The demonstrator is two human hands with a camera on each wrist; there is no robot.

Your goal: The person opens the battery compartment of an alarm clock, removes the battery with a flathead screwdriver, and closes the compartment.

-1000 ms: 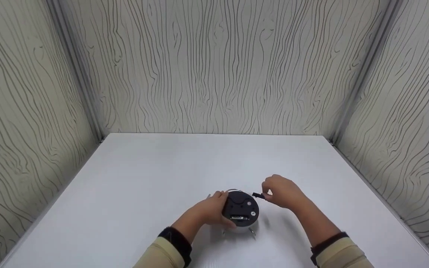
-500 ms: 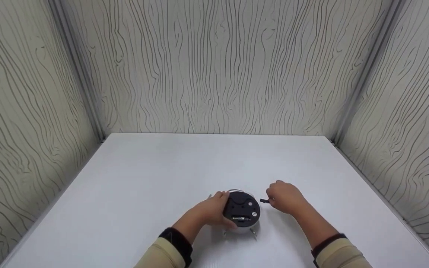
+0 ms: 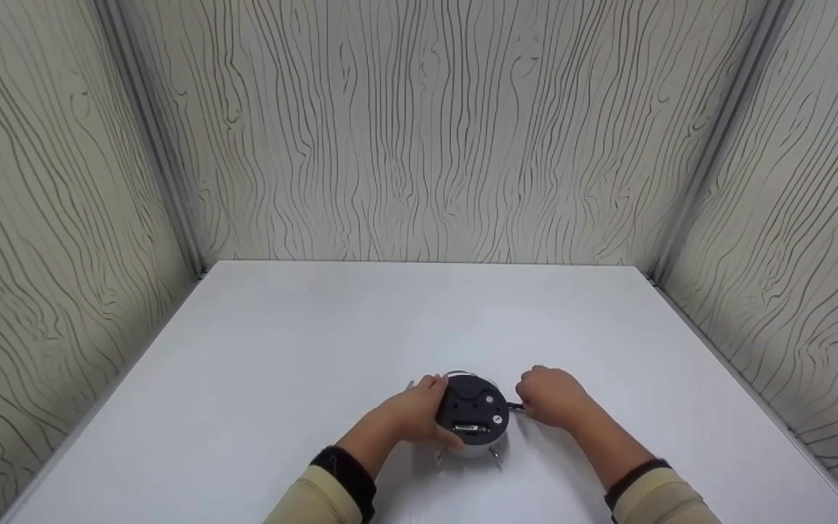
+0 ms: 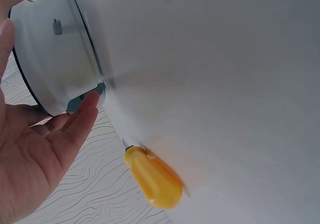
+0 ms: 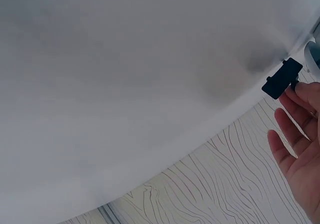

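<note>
A round alarm clock (image 3: 471, 407) stands on small metal legs, its black back toward me in the head view. A battery (image 3: 471, 428) lies in the uncovered compartment low on that back. My left hand (image 3: 419, 412) grips the clock's left side, and the left wrist view shows fingers round its white casing (image 4: 56, 49). Just right of the clock, my right hand (image 3: 551, 397) pinches a small black battery cover (image 5: 282, 78) between thumb and fingertips. In the head view the cover's end is close to the clock's right edge; whether they touch I cannot tell.
A tool with a yellow handle (image 4: 154, 179) and a thin metal shaft lies on the white table (image 3: 317, 327), seen only in the left wrist view. Wood-patterned panels (image 3: 419, 131) stand at the back and both sides.
My right hand, holding the battery cover, has moved down along the clock's right side, first away from it and then slightly back. The left hand and the clock have barely shifted.
</note>
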